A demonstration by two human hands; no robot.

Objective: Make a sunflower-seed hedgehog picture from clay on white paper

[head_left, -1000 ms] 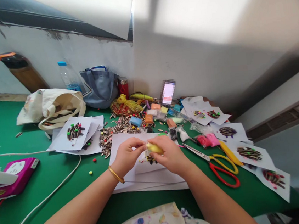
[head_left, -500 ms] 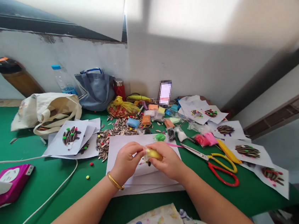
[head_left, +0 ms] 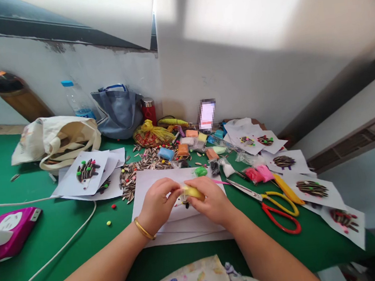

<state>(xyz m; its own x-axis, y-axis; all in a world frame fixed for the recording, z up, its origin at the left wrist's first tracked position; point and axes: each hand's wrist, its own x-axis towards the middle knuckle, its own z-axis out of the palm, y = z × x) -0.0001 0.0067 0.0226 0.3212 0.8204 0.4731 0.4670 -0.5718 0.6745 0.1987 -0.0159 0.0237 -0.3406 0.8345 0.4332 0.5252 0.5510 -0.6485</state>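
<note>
Over a stack of white paper (head_left: 145, 180), my two hands meet at a packet of yellow modelling clay (head_left: 194, 192) in a clear wrapper. My right hand (head_left: 210, 203) curls around the clay body. With thumb and forefinger, my left hand (head_left: 159, 204) pinches the wrapper's end. Under my fingers the top sheet bears a small figure with dark and yellow bits, mostly hidden. Just beyond the hands lie a green clay packet (head_left: 200, 171), a black one (head_left: 215, 167) and a white one (head_left: 227, 167).
Scissors (head_left: 264, 199) and a yellow utility knife (head_left: 288, 189) lie right of the paper. Sunflower seeds (head_left: 130, 182) are heaped behind it. Seed-hedgehog pictures (head_left: 90, 173) rest at left and along the right edge. A white cable (head_left: 68, 251) crosses the left side.
The hands stay in nearly the same place, still gripping the clay packet. The view has shifted slightly.
</note>
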